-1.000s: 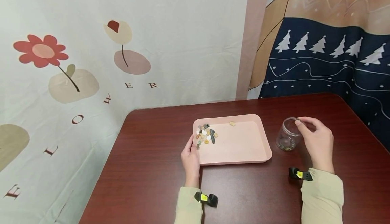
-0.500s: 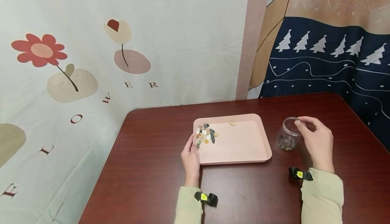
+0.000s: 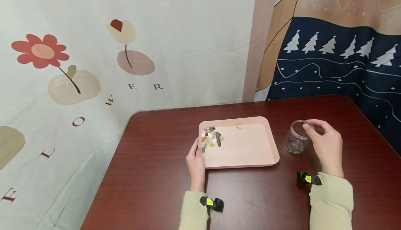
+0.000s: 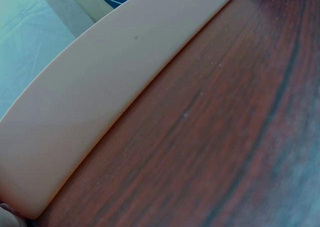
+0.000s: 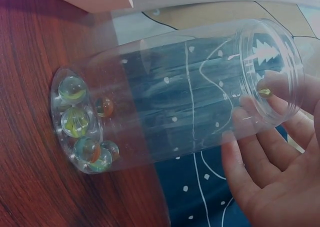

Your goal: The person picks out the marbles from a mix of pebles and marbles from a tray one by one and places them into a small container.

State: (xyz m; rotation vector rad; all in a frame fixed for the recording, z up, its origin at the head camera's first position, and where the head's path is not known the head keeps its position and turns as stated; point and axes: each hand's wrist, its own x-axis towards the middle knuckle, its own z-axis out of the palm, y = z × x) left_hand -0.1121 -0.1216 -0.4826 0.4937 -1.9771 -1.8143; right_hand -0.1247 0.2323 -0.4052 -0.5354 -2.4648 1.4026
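My left hand [image 3: 196, 165] grips the left edge of a shallow pink tray [image 3: 241, 162]. Polished pebbles [image 3: 208, 137] in white, yellow, green and dark tones cluster at the tray's left end, and one pale yellow pebble [image 3: 238, 126] lies apart near the far rim. Over at the right, my right hand [image 3: 327, 146] is at the mouth of a clear lidless jar [image 5: 170, 97] standing upright. Its thumb and fingers pinch a small glassy marble [image 5: 265, 91] with a yellow-green streak, right at the rim. Several glass marbles [image 5: 75, 122] with coloured swirls rest on the jar's bottom.
Everything stands on a dark red wooden table [image 3: 150, 160]. Behind it hangs a pale cloth [image 3: 194, 49] printed with flowers and letters, and a navy one [image 3: 329, 70] with white trees. The jar stands just right of the tray, with a narrow gap between.
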